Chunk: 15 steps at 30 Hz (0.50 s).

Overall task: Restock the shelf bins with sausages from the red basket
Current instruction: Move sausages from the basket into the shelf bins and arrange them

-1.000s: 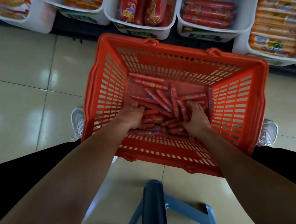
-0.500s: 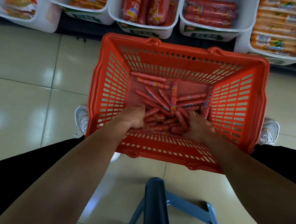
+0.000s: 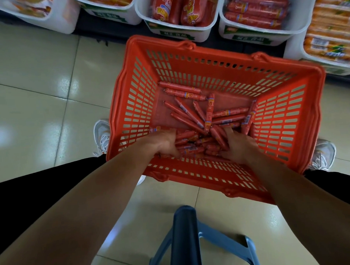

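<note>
A red plastic basket (image 3: 135,98) stands on the tiled floor below me. Several thin red sausages (image 3: 191,115) lie loose on its bottom, piled toward the near wall. My left hand (image 3: 162,145) and my right hand (image 3: 238,145) are both down inside the basket, cupped around the near heap of sausages from either side. The fingers curl into the pile and are partly hidden by it. White shelf bins (image 3: 179,34) with bigger red sausage packs stand just beyond the basket.
More white bins line the shelf: one at the back right (image 3: 246,34) with long red sausages, one at far right (image 3: 293,51) with orange packs, others at the left (image 3: 63,20). A blue stool (image 3: 185,237) is under me. White shoes (image 3: 102,136) flank the basket.
Both hands have drawn the sausages toward the basket's near wall and bunched them closer together. The view has shifted slightly, so the basket sits further right in frame.
</note>
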Motion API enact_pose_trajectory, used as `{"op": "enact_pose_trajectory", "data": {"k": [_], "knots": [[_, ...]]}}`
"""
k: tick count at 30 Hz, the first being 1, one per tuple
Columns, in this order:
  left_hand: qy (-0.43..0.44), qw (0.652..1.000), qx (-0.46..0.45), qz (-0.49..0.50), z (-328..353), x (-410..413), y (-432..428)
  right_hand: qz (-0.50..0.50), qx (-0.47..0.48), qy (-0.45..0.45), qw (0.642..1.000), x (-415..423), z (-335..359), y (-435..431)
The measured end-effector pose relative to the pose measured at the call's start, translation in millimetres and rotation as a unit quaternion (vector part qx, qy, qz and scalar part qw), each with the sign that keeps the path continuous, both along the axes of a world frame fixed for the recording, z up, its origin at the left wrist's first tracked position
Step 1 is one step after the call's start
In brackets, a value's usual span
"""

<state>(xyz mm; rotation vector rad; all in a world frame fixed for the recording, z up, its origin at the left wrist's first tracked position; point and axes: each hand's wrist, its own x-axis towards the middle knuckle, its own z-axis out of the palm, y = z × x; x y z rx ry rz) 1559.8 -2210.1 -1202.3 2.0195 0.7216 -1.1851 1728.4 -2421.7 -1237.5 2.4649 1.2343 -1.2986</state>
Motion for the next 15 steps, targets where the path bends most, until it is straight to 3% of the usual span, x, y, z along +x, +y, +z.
{"op": "enact_pose_trajectory", "data": {"k": [5,11,15], "knots": [[-0.003,0.999,-0.011,0.029,10,9,12,-0.016,-0.027,0.017,0.999,-3,2,3],[0.041,0.996,-0.039,-0.068,14,16,4,0.048,-0.044,0.005,0.998,0,8,11],[0.025,0.999,-0.044,-0.017,13,11,6,0.003,-0.013,0.025,1.000,1,7,8]]}}
